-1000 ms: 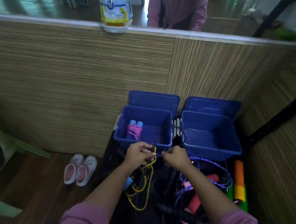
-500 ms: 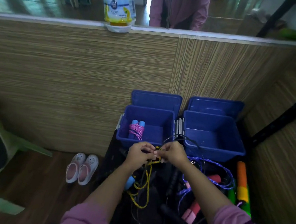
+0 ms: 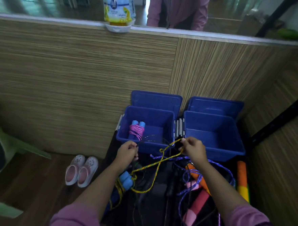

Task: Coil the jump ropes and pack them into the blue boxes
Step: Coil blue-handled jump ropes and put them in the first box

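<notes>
Head view, left hand [image 3: 127,152] grip clamped on black cord [image 3: 145,139], right hand [image 3: 194,149] pinching yellow rope [image 3: 160,162]

The pouch [image 3: 119,6] on the ledge reads "ROOM"; the rest is illegible.

Two open blue boxes stand side by side. The left blue box [image 3: 169,119] holds one coiled pink jump rope [image 3: 136,130] with light-blue handles, lying against its left wall. The right blue box [image 3: 231,129] sits just right of the left blue box. Below the left blue box, a yellow jump rope [image 3: 160,162] lies uncoiled, crossing itself, its light-blue handles [image 3: 126,180] together lower left. A purple jump rope [image 3: 216,166] sprawls loose below the right blue box.
</notes>
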Demonstrator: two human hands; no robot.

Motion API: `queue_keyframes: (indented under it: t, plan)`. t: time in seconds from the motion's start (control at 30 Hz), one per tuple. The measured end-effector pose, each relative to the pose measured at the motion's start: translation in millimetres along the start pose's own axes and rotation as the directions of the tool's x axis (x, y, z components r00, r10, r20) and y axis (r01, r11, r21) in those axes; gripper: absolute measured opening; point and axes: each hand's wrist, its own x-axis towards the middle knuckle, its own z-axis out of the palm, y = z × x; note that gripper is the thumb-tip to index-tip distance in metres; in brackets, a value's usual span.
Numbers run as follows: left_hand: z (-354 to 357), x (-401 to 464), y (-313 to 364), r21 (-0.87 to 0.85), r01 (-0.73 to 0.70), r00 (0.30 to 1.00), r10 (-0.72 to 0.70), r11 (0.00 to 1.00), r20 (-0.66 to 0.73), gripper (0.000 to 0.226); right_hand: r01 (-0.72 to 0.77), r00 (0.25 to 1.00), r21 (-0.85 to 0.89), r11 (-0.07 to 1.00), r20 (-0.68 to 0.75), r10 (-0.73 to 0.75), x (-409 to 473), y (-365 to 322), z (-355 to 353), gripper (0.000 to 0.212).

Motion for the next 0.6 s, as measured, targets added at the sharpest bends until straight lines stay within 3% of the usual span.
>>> queue_keyframes:
  t: [0.1,0.2,0.37,0.47,0.53,0.6]
  plan:
    - [4,-1,7,0.125,-0.107,0.994,0.103,0.986,0.034,0.014,-0.031,0.998,-0.036,0.999,0.055,0.033,7,7,4,0.025]
    - [5,-2,9,0.174,-0.241,0.970,0.234,0.955,0.063,0.026,-0.043,0.982,-0.128,0.991,0.176,0.066,15,23,9,0.029]
    - [-4,7,7,0.029,-0.133,0.991,0.133,0.991,-0.029,0.032,-0.144,0.917,-0.024,0.989,0.373,0.143,-2,20,3,0.030]
    - [-6,19,4,0.277,-0.031,0.988,0.072,0.960,-0.138,0.035,-0.197,0.911,0.101,0.975,0.387,0.144,-4,17,3,0.028]
    - [4,20,6,0.521,0.074,0.975,0.048,0.850,-0.216,0.034,-0.112,0.918,0.081,0.990,0.389,0.072,-3,13,4,0.030]
    - [19,13,13,0.698,0.072,0.960,0.141,0.713,-0.243,0.061,-0.059,0.904,0.076,0.995,0.427,0.021,-4,7,3,0.031]
